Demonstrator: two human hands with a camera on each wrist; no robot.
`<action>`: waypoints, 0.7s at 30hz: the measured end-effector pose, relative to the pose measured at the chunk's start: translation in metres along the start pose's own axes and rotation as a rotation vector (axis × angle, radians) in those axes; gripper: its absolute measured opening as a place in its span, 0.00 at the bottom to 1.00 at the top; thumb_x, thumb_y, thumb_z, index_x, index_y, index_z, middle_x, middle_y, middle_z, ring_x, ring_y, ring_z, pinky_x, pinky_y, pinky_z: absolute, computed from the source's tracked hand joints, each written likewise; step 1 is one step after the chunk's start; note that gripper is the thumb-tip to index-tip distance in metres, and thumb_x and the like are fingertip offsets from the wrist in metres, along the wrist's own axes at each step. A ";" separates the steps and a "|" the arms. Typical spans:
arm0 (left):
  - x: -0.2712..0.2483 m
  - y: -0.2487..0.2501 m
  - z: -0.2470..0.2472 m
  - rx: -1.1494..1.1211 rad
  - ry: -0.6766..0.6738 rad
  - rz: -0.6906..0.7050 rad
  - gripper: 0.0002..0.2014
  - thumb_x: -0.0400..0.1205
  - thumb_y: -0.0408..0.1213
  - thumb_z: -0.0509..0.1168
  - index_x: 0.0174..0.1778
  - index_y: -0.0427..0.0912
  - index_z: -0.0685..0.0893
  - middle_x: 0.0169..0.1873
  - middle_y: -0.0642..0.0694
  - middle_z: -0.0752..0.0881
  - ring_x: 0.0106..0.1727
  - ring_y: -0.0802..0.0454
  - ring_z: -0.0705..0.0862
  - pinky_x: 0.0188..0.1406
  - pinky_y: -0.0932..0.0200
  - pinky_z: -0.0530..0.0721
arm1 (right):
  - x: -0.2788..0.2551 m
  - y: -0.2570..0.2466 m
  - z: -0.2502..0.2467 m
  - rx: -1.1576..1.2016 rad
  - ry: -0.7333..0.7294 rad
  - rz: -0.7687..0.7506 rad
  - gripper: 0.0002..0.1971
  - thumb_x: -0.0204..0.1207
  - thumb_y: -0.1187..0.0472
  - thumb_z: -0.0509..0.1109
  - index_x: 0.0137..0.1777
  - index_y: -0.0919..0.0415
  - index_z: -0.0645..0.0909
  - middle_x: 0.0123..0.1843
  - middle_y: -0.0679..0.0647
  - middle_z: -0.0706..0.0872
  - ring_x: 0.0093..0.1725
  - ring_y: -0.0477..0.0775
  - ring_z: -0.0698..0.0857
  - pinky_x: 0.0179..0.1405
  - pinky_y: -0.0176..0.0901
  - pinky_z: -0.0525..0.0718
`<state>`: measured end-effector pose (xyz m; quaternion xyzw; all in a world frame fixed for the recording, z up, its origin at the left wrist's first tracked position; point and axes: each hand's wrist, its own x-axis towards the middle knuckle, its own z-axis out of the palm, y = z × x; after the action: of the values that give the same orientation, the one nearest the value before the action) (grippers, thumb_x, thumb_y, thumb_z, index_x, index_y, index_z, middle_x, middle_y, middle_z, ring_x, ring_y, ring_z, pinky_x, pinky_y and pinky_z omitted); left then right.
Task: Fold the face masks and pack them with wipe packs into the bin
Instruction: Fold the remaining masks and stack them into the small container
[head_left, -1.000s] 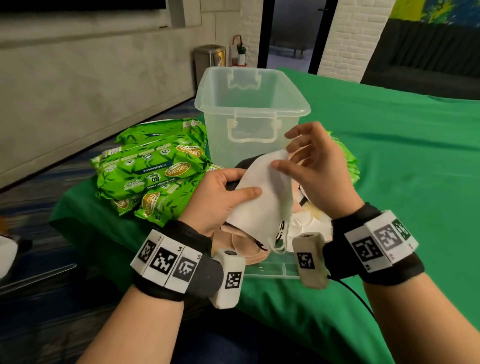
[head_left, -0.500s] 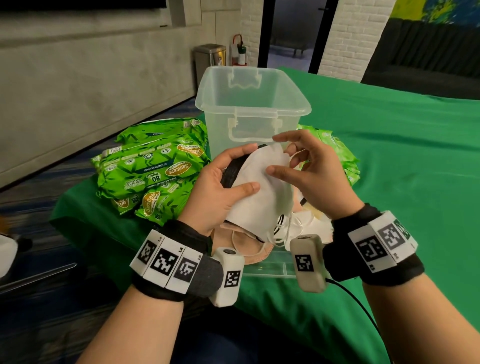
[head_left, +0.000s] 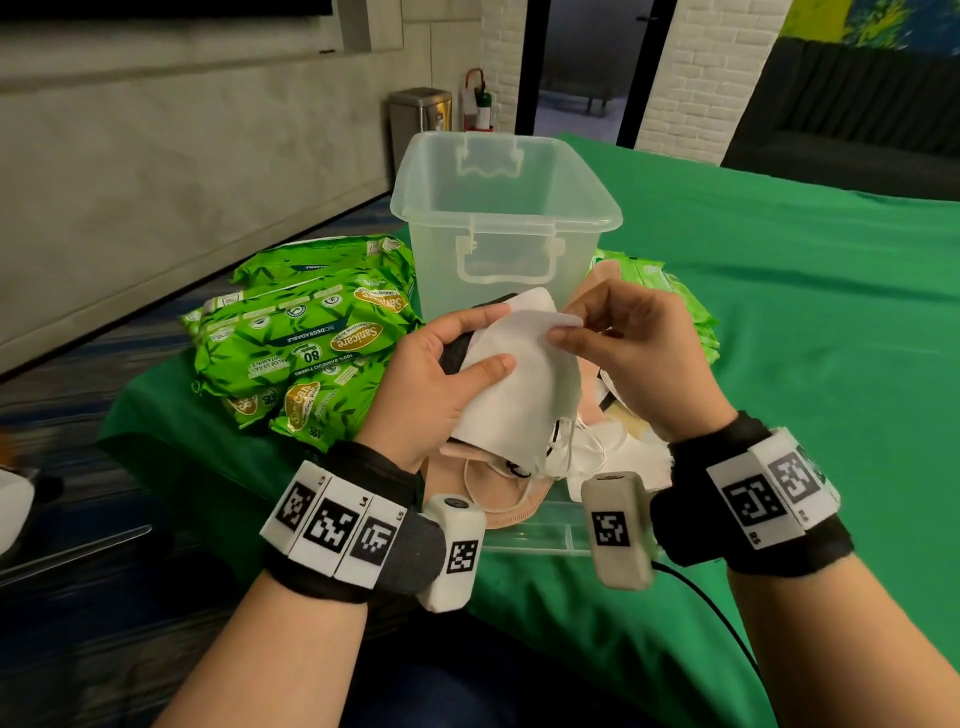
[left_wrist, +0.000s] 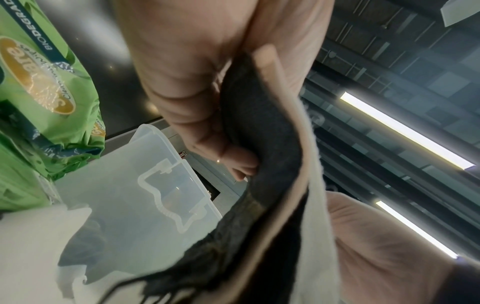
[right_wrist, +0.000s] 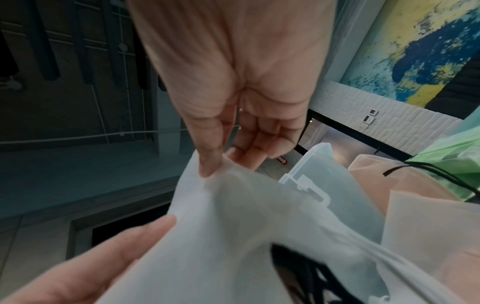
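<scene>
Even indoor light, ceiling strip lights (left_wrist: 405, 131) glaring; wrist views blurred, wide-angle edges distorted.

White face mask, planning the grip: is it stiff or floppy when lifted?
Likely floppy: the white face mask bends over the left hand and its ear loops dangle. Probably light, since the right hand lifts its corner with a fingertip pinch.

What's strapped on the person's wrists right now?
Each bare forearm has a black wristband carrying white blocks printed with black square markers. A small white camera pod sits inside the left wrist, a beige pod with a black cable inside the right.
</scene>
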<state>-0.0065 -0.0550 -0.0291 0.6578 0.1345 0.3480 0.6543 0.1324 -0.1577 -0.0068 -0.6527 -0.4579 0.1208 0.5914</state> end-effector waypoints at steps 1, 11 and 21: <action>0.000 0.000 0.000 -0.005 0.005 0.000 0.17 0.75 0.21 0.68 0.54 0.46 0.82 0.45 0.54 0.88 0.44 0.66 0.85 0.49 0.68 0.84 | 0.001 -0.001 0.000 0.051 -0.011 -0.001 0.10 0.67 0.70 0.76 0.34 0.58 0.78 0.32 0.53 0.81 0.34 0.47 0.77 0.36 0.35 0.76; -0.003 -0.001 0.002 0.046 -0.043 0.035 0.20 0.71 0.18 0.71 0.51 0.47 0.83 0.38 0.63 0.88 0.43 0.68 0.85 0.44 0.72 0.81 | 0.011 -0.005 -0.004 -0.025 -0.105 0.135 0.18 0.69 0.71 0.75 0.57 0.62 0.77 0.37 0.66 0.77 0.36 0.59 0.74 0.38 0.44 0.75; -0.002 0.000 0.001 0.091 -0.038 0.066 0.18 0.70 0.24 0.73 0.49 0.50 0.84 0.40 0.62 0.89 0.46 0.65 0.86 0.48 0.68 0.83 | 0.012 -0.018 -0.012 -0.033 -0.178 0.139 0.13 0.68 0.71 0.75 0.50 0.59 0.80 0.31 0.58 0.81 0.35 0.57 0.78 0.40 0.50 0.77</action>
<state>-0.0074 -0.0568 -0.0299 0.6973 0.1162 0.3504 0.6144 0.1392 -0.1589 0.0165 -0.6792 -0.4642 0.2112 0.5278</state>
